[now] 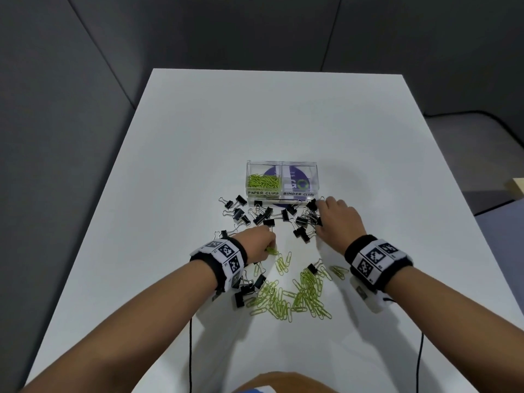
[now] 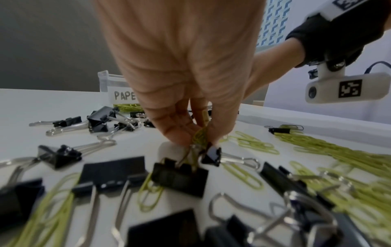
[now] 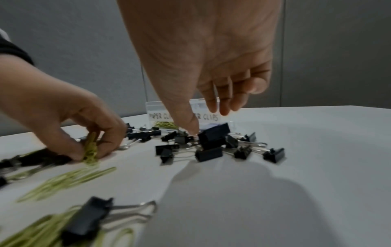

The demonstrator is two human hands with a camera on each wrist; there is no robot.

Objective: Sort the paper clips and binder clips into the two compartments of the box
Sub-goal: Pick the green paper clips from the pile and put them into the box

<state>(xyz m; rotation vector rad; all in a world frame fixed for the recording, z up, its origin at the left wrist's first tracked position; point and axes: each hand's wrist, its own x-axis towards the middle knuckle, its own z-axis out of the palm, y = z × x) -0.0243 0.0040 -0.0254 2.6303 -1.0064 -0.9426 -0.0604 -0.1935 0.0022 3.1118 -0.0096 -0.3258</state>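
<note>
A clear two-compartment box (image 1: 317, 177) stands mid-table; its left part, labelled PAPER CLIPS, holds green paper clips (image 1: 263, 181), and the BINDER CLIPS part (image 1: 300, 181) looks empty. Black binder clips (image 1: 259, 218) lie scattered in front of it. A heap of green paper clips (image 1: 300, 296) lies nearer me. My left hand (image 1: 269, 248) pinches a few green paper clips (image 2: 200, 136) just above the table, also seen from the right wrist (image 3: 91, 150). My right hand (image 1: 319, 218) reaches over a cluster of binder clips (image 3: 213, 137); its thumb touches them and the other fingers hang relaxed.
The white table (image 1: 198, 131) has bare surface to the left, right and behind the box. More binder clips (image 1: 243, 290) lie mixed with paper clips under my left wrist. Cables run from both wristbands towards me. Grey wall panels surround the table.
</note>
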